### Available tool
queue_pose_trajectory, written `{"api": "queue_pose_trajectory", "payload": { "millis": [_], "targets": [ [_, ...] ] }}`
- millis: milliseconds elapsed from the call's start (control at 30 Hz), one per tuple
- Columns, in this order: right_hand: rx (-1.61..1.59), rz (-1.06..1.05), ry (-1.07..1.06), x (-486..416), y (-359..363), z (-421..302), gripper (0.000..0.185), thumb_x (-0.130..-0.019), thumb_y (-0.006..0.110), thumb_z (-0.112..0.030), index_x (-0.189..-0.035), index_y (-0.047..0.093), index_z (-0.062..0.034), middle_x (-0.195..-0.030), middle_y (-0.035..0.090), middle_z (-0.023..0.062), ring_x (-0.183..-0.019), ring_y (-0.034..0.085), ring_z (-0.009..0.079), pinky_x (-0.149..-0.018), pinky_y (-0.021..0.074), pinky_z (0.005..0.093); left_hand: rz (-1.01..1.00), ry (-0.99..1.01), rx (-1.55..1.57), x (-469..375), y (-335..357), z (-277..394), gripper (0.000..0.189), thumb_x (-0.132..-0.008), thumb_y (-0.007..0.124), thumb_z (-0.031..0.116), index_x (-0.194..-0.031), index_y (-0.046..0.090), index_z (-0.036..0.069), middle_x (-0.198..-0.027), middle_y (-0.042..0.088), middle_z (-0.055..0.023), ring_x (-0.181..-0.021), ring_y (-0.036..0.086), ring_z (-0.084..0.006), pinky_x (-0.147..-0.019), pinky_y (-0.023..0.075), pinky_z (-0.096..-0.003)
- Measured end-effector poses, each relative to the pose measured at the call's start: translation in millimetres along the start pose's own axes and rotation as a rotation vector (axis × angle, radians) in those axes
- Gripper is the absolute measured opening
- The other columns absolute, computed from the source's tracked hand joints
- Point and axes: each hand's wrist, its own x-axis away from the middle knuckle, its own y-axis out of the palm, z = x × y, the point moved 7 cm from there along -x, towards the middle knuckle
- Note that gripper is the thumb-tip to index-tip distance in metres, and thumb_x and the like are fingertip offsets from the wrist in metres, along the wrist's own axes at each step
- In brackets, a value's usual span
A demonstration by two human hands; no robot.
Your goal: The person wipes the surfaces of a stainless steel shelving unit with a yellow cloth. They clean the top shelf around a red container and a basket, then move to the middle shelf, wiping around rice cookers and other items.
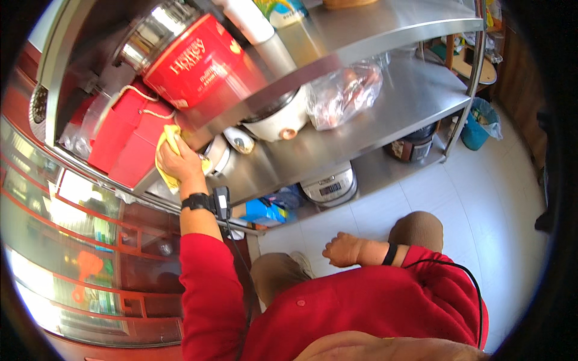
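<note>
My left hand (183, 162) grips a yellow cloth (170, 180) at the left end of a stainless steel shelf unit. Close to it on the left is a red paper bag (133, 153) with rope handles. On its right, a white bowl (219, 151) stands beside a small white dish with a dark pattern (239, 140). Above the hand, a red box (194, 63) bearing writing sits on the top shelf (352, 36). My right hand (343, 250) hangs in front of my body over the floor, its fingers curled and nothing visible in them.
A white electric cooker (280, 117) and a clear plastic bag (345, 97) occupy the middle shelf (406, 99). Below are a silver rice cooker (329, 185) and a brown one (411, 146). A blue bin (476, 128) stands right; a glazed red cabinet (149, 280) is at left.
</note>
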Motion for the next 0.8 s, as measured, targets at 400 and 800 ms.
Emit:
{"api": "queue_pose_trajectory", "payload": {
  "millis": [400, 800],
  "targets": [
    [-0.019, -0.139, -0.034, -12.6, 7.9, -13.5, 0.038, -0.087, 0.056, -0.038, -0.114, 0.062, -0.0123, -0.110, 0.067, 0.0121, -0.106, 0.062, 0.0311, -0.091, 0.0453, 0.0481, -0.080, -0.089, -0.008, -2.9, 4.2, 15.9, 0.032, -0.089, 0.057, 0.031, -0.092, 0.065, 0.001, -0.086, 0.063, -0.0200, -0.085, 0.057, -0.0417, -0.076, 0.0420, -0.0529],
    [-0.060, -0.181, -0.081, -13.3, 15.5, -6.5, 0.041, -0.086, 0.055, -0.039, -0.114, 0.063, -0.0094, -0.110, 0.067, 0.0145, -0.106, 0.063, 0.0337, -0.090, 0.0467, 0.0490, -0.167, 0.100, 0.072, -23.3, 30.4, 187.0, 0.027, -0.084, 0.063, 0.033, -0.087, 0.062, 0.006, -0.085, 0.063, -0.0154, -0.084, 0.057, -0.0365, -0.076, 0.0424, -0.0479]
  ]
}}
